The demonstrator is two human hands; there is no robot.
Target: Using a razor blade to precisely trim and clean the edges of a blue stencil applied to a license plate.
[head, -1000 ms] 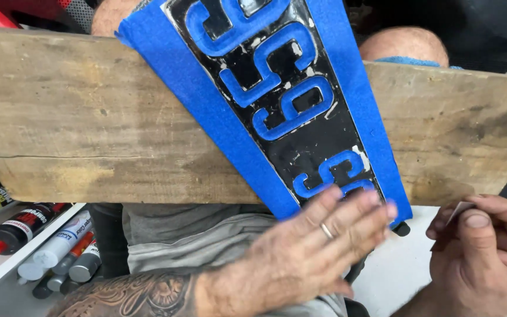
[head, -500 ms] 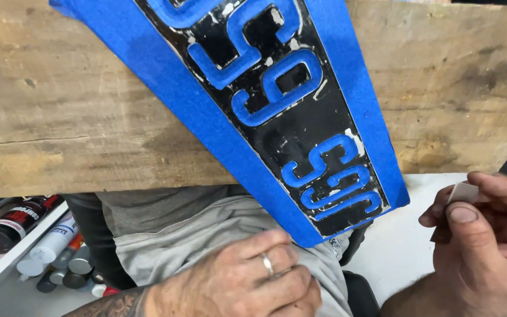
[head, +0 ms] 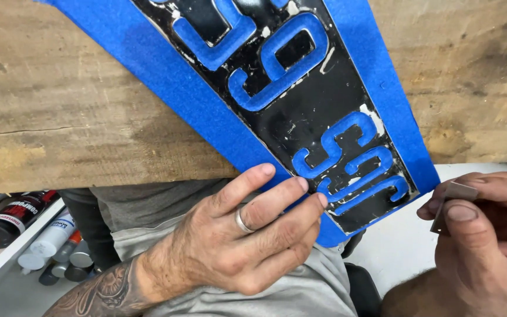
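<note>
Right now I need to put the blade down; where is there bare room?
Bare plank left of the taped plate, and more right of it, top corner. White surface between the left hand and right hand, which holds the blade. The tray of bottles is crowded.

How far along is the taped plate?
Done: blue tape covers the plate border and raised characters. In hand: left hand steadies the plate's lower end on the wooden board; right hand pinches a small blade beside the corner. Left: black background is chipped, bare.
</note>
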